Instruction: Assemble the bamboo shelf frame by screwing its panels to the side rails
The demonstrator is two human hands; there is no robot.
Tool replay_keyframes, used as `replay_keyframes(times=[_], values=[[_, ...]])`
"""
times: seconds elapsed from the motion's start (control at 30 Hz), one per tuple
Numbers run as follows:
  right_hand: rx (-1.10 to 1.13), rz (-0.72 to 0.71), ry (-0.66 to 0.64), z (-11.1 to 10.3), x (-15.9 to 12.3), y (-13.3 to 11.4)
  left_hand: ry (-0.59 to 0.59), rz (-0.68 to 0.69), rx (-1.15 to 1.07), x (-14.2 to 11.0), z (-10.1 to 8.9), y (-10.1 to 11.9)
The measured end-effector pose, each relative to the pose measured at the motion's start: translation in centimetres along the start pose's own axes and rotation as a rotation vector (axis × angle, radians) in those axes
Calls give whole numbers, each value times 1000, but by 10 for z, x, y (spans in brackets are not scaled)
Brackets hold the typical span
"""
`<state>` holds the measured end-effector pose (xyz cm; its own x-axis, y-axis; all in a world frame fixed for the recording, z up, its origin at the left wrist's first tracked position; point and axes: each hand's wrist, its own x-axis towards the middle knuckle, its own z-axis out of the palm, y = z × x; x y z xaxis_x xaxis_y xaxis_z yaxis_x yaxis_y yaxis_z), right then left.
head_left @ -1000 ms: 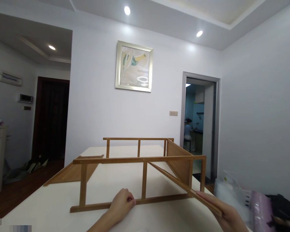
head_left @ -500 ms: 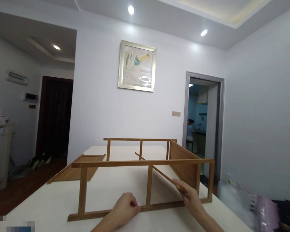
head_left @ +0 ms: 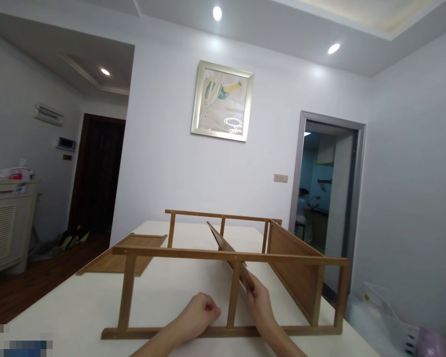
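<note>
A brown wooden shelf frame (head_left: pixel 178 254) lies on its side on a white table (head_left: pixel 178 287), its two ladder-like sides joined at the right end by an upright shelf panel (head_left: pixel 295 263). My right hand (head_left: pixel 258 300) reaches over the near bottom rail and is closed on the near end of a loose shelf panel (head_left: pixel 223 243), which slants up and away between the two sides, close to the middle crosspiece. Just over the near bottom rail, left of that crosspiece, is my left hand (head_left: pixel 198 310), fingers curled closed; whatever they may hold is hidden.
Another wooden panel (head_left: pixel 134 255) lies flat at the table's left edge. A white cabinet (head_left: pixel 7 223) stands at far left. Beyond the doorway (head_left: pixel 329 188) a person (head_left: pixel 303 208) is seen. Bags and plastic wrapping (head_left: pixel 379 322) are at lower right.
My right hand moved left and inward, carrying the loose panel from outside the near side to between the two sides. My left hand stayed closed by the bottom rail. The view turned slightly left.
</note>
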<state>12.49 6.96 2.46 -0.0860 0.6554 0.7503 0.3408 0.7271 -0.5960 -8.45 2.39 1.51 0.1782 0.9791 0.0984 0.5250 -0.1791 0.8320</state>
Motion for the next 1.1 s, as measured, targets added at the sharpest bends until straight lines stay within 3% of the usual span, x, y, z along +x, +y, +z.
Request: replay_keyframes(times=[0.13,0.23,0.4,0.9,1.1], values=[[65,87,13,22,6,16,110,26,-159,30,9,4],[101,133,12,32,8,21,82,62,-441,45,19,9],[92,167,42,34,6,23,19,-109,-662,44,32,16],[107,218,-39,23,5,-6,12,180,-439,31,49,33],[84,310,16,13,9,-19,42,330,-272,17,48,46]])
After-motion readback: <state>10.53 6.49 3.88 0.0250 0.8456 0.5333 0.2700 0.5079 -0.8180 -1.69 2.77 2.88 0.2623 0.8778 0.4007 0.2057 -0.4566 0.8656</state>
